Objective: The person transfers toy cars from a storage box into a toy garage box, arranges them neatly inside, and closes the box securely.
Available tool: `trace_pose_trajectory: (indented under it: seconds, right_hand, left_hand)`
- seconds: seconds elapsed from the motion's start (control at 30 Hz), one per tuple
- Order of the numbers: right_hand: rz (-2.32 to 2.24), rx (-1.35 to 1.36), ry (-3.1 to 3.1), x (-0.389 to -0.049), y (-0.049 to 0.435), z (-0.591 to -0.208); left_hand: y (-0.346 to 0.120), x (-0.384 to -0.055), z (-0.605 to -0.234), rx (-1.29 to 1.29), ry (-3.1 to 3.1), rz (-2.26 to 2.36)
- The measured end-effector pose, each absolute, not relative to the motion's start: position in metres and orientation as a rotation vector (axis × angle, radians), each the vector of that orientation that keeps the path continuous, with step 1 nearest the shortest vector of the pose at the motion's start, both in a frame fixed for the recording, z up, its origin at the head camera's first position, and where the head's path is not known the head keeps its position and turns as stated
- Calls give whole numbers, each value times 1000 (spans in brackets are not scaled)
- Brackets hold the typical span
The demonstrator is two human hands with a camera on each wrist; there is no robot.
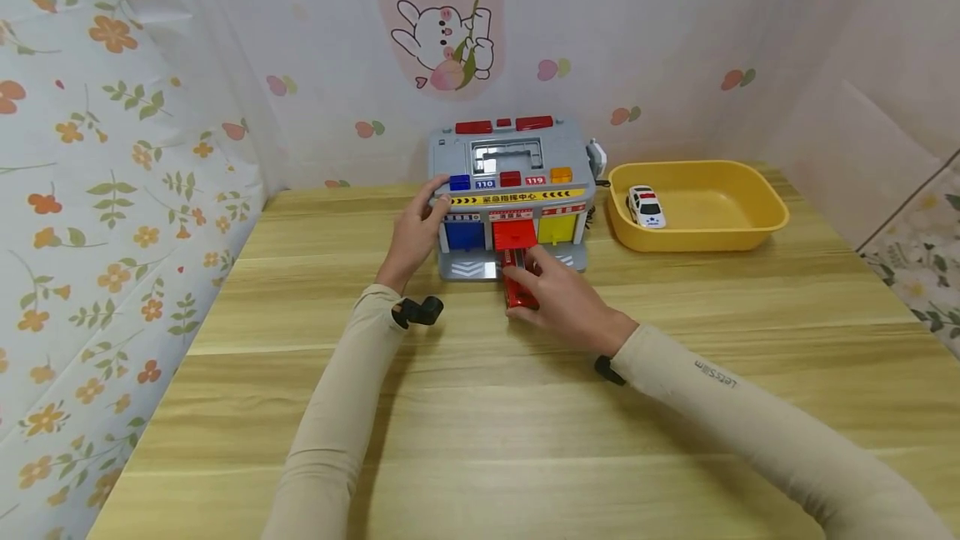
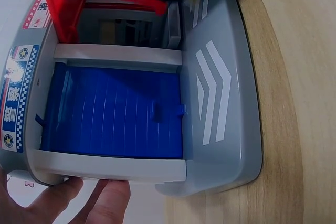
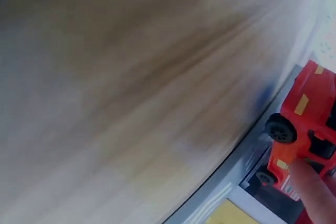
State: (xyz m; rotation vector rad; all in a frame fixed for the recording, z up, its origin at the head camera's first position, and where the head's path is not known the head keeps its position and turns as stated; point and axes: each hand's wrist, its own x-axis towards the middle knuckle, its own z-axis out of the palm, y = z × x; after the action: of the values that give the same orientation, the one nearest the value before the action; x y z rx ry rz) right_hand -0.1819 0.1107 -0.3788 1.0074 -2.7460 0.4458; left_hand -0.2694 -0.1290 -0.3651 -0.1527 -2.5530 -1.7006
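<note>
A grey toy garage (image 1: 447,158) stands at the back of the table, its middle red door (image 1: 514,233) raised. My left hand (image 1: 414,232) holds the garage by its left side, the thumb at the front corner. Fingertips (image 2: 111,198) show along the wall beside the blue door (image 2: 113,111), which is down. With my right hand (image 1: 566,297) I grip a red toy fire truck (image 1: 519,295) at the middle doorway, its front end in line with the opening. Black wheels and a red body show on the truck (image 3: 310,98) in the right wrist view.
To the right of the garage sits a yellow bin (image 1: 720,242) with a white toy police car (image 1: 647,207) in it. The garage's yellow door (image 1: 557,229) is down. A patterned cloth (image 1: 330,40) hangs behind the wooden table (image 1: 480,440).
</note>
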Motion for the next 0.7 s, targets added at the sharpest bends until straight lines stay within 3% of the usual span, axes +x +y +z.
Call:
trace_pose_trajectory:
  seconds: [0.7]
  right_hand:
    - [136, 1043, -2676, -189, 114, -382]
  left_hand:
    - [-128, -270, -367, -118, -2557, -1696]
